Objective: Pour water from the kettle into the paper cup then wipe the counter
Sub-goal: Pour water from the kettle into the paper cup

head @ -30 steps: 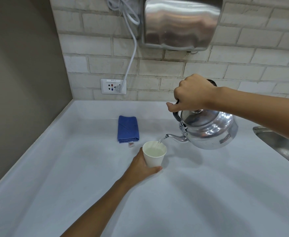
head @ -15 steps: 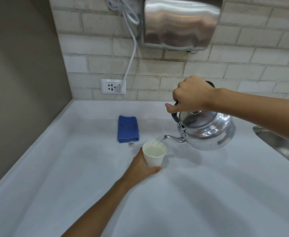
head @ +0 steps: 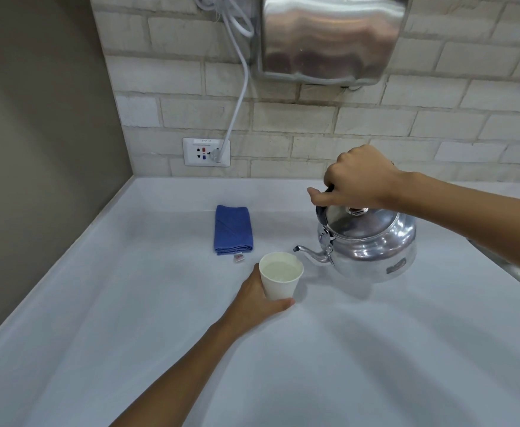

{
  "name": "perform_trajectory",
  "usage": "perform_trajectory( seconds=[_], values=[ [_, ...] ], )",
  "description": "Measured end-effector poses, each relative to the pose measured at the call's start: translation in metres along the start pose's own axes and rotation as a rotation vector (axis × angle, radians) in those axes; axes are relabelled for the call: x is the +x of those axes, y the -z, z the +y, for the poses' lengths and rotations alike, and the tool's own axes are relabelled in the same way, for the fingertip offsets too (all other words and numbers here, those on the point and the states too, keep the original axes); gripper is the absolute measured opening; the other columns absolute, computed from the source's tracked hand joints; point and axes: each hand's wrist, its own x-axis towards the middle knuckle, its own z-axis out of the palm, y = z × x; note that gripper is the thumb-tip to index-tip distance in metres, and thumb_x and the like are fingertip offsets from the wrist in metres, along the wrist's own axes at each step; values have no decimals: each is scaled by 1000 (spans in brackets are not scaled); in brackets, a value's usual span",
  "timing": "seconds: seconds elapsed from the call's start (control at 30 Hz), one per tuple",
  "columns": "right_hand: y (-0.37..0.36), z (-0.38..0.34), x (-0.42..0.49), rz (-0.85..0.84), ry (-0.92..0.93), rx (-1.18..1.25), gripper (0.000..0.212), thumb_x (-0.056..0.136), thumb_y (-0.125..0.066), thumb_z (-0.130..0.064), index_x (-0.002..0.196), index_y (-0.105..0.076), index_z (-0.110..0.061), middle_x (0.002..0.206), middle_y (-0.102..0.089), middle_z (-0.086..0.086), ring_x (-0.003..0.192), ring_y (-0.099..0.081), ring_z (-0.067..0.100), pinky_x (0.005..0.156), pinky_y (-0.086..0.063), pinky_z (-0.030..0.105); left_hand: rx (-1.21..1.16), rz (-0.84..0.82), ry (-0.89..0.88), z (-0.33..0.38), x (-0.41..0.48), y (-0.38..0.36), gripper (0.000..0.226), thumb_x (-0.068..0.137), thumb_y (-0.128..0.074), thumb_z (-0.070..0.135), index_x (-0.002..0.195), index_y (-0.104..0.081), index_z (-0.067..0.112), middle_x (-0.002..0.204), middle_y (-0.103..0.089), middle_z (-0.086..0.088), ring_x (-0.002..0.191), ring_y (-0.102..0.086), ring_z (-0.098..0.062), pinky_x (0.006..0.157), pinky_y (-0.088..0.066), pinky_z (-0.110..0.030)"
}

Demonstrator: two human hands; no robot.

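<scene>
A white paper cup (head: 280, 278) holding water stands on the white counter (head: 345, 349). My left hand (head: 257, 300) wraps around its left side and base. To the right, a shiny metal kettle (head: 372, 245) is nearly level, low over the counter, its spout tip just above and right of the cup's rim. No water stream shows at the spout. My right hand (head: 355, 180) is closed around the kettle's dark handle above the lid. A folded blue cloth (head: 233, 229) lies behind the cup, toward the wall.
A steel hand dryer (head: 329, 35) hangs on the brick wall, its white cord running to a socket (head: 206, 151). A sink edge (head: 517, 272) shows at the far right. A grey side wall borders the counter on the left.
The kettle has tipped back toward level and sunk slightly, and the stream into the cup has stopped. My left hand and the cup have stayed in place.
</scene>
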Motion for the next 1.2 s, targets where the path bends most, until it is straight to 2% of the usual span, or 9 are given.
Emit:
perform_trajectory(
  seconds=[0.17,0.37,0.63,1.03,1.2],
  values=[
    [-21,12,-9,11,-115,76,62,85,-49,-42,39,-20,-12,34,-18,1,37,-17,19,46,-15,21,13,7,22,-1,0,0,82,59,-84,41,127,-40,33,122,-56,13,111,-54,-3,90,-45,-21],
    [-53,40,-1,52,-379,228,56,83,-48,-41,40,-27,-13,36,-22,1,41,-27,22,46,-22,24,15,0,52,-2,1,0,82,57,-84,43,127,-40,33,122,-56,13,112,-53,-5,96,-47,-32],
    [-102,52,44,25,-596,426,54,81,-47,-45,40,-30,-14,38,-27,0,41,-30,21,45,-24,26,22,-6,71,0,0,0,81,59,-84,43,126,-40,34,122,-55,16,114,-52,-3,99,-46,-33],
    [-148,39,101,-39,-575,491,56,82,-47,-43,40,-28,-11,39,-31,2,41,-31,20,46,-25,26,43,-16,91,1,-1,1,78,58,-81,49,125,-41,40,121,-55,20,114,-51,1,99,-46,-31],
    [-160,32,108,-60,-564,464,57,84,-46,-43,40,-28,-11,39,-30,2,40,-29,19,45,-23,24,56,-18,100,1,-1,1,75,58,-81,51,120,-39,46,119,-54,24,112,-51,5,96,-45,-24]
  ],
)
